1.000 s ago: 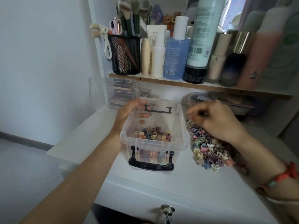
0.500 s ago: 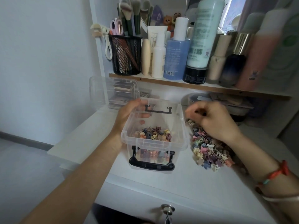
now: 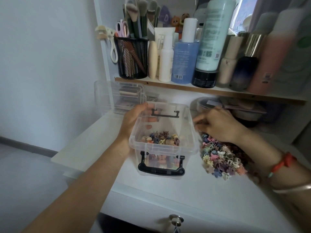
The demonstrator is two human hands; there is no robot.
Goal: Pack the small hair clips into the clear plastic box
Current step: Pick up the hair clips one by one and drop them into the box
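Observation:
A clear plastic box point(image 3: 190, 125) with black handles stands open in the middle of the white desk, with several small coloured hair clips point(image 3: 161, 138) on its floor. My left hand point(image 3: 133, 120) grips the box's far left corner, fingers curled over the rim. A pile of small pastel hair clips point(image 3: 220, 157) lies on the desk right of the box. My right hand point(image 3: 217, 125) hovers over the far end of that pile, close to the box's right wall, fingers pinched together and blurred; what they hold is hidden.
A wooden shelf point(image 3: 202, 90) above the desk carries bottles and a black mesh cup of brushes point(image 3: 133, 58). Another clear box point(image 3: 117, 96) sits behind on the left. A round lidded container point(image 3: 205, 103) sits behind my right hand. A drawer key point(image 3: 175, 219) sticks out below.
My right hand has drifted slightly left toward the box's right wall, fingers staying pinched. My left hand and the box have not moved.

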